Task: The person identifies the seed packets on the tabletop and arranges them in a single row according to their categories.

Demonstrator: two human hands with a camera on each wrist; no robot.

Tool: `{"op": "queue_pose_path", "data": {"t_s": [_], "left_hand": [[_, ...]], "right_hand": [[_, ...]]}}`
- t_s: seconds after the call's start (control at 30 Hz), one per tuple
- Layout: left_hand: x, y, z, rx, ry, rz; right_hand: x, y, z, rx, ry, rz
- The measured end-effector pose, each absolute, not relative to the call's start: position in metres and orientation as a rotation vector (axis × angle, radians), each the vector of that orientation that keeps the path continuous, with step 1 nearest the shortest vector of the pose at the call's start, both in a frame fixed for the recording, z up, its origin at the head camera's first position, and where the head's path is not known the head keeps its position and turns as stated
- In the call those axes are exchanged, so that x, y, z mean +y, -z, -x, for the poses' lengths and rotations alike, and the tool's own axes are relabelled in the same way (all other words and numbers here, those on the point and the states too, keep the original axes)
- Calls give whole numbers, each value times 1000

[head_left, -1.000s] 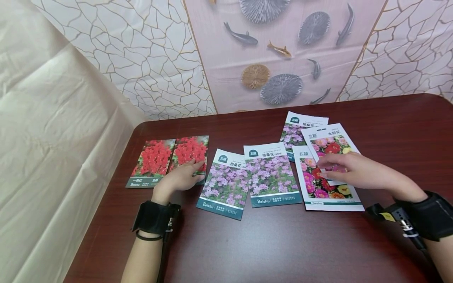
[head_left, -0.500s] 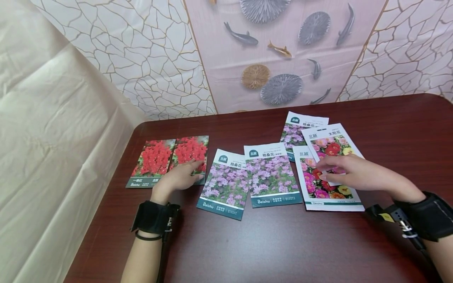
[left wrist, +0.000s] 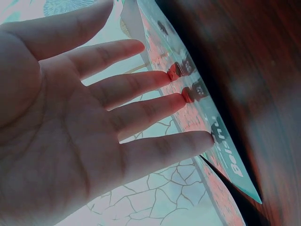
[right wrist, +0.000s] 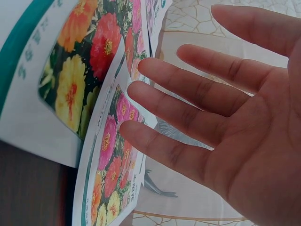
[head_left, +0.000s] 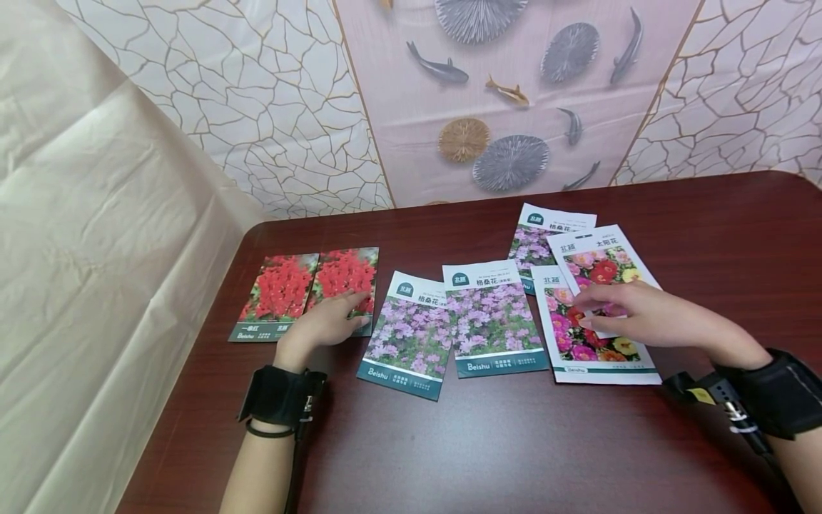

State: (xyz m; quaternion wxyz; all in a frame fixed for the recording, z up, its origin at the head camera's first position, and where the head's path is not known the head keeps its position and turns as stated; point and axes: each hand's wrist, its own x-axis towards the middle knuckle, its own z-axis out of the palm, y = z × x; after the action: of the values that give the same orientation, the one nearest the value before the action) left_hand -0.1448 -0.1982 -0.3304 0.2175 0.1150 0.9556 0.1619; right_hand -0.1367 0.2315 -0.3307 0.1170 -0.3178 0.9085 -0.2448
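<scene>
My left hand (head_left: 321, 321) lies with straight, spread fingers over the right one of two seed packets with red flowers. In the left wrist view its fingertips touch the green lower band of that red-flower packet (left wrist: 190, 115). The other red-flower packet (head_left: 279, 289) lies just left of it. At the right, my right hand (head_left: 632, 310) is over two overlapping seed packets with mixed-colour flowers. Its fingers are extended, tips right at the face of the upper mixed-flower packet (head_left: 597, 250); it grips nothing. Under that lies the lower mixed-flower packet (head_left: 606, 369), partly covered.
Between the hands, two purple-flower seed packets (head_left: 407, 335) (head_left: 493, 318) lie side by side, edges meeting. A third purple-flower packet (head_left: 531, 246) is behind, partly under the upper mixed-flower one. The dark wooden table (head_left: 469, 442) ends at a patterned cloth wall (head_left: 295, 107).
</scene>
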Motion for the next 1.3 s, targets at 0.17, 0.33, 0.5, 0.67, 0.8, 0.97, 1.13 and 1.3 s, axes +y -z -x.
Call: {"op": "queue_pose_path", "data": {"t_s": [0.17,0.33,0.5,0.67,0.8,0.97,1.13,1.3], "left_hand": [[-198,332,145,2646,-435,-309],[-197,332,145,2661,-444,-311],[-196,330,144,2721,-485,-325],[-193,328,144,2785,-487,-312],[-188,324,143,2793,-491,-324],[-180,321,138,2761,-477,-374],[-171,320,131,2715,-420,-547],[-158,320,124,2636,-413,-681]], "right_hand": [[231,331,136,2653,730,918],[231,329,135,2669,747,921],[234,324,134,2723,776,938],[235,320,132,2809,755,895],[234,319,132,2864,778,883],[227,320,131,2920,822,896],[216,323,126,2875,866,943],[205,328,122,2818,864,1065]]}}
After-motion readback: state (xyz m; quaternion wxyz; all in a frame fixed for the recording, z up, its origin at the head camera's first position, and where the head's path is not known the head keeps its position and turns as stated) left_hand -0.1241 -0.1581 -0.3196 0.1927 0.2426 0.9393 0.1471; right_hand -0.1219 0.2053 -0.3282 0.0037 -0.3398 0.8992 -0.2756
